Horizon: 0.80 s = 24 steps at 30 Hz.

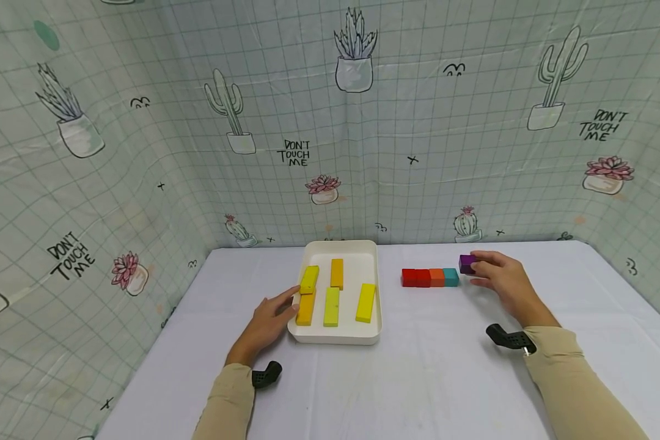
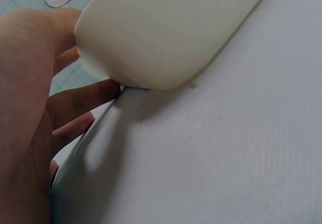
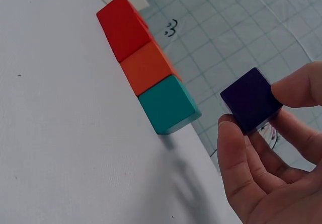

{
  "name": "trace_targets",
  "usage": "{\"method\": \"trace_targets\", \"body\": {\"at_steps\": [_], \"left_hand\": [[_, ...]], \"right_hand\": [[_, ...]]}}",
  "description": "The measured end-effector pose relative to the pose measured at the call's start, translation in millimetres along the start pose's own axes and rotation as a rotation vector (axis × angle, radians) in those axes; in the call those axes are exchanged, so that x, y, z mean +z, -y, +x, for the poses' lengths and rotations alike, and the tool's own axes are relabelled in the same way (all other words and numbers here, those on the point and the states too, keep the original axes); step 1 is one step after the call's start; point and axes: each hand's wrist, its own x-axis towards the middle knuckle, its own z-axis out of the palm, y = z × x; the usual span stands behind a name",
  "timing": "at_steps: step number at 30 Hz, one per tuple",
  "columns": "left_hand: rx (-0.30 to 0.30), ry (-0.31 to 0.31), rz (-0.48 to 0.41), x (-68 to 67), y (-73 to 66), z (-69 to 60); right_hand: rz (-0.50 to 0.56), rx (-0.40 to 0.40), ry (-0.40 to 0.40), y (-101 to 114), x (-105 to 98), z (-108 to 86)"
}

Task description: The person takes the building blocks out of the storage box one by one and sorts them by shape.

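Note:
A purple cube (image 3: 251, 100) is pinched between the thumb and fingers of my right hand (image 1: 506, 284), raised above the table. To its left, a row of touching cubes lies on the cloth: two red cubes (image 1: 415, 278), an orange cube (image 1: 437, 278) and a teal cube (image 1: 451, 277). The purple cube is apart from the teal end. My left hand (image 1: 266, 322) touches the left side of a white tray (image 1: 352, 335) with extended fingers. Inside the tray are several yellow and orange-yellow blocks (image 1: 365, 303); one yellow block (image 1: 310, 278) overlaps an orange-yellow block (image 1: 305, 310).
A white cloth (image 1: 418, 379) covers the table. Behind and at both sides hangs a grid-patterned curtain (image 1: 396, 122) with drawn cacti and lettering. Each wrist carries a black camera mount (image 1: 508, 337).

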Motion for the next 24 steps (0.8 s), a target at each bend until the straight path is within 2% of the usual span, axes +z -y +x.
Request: {"method": "trace_targets", "body": {"at_steps": [7,24], "left_hand": [[0.000,0.001,-0.010,-0.9,-0.9,-1.1],[-0.012,0.005,-0.016,-0.8,-3.4,-3.2]], "right_hand": [[-0.034,0.065,0.011,-4.3,-1.9,2.5],[-0.117,0.081,0.033,-16.7,-6.1,7.3]]}}
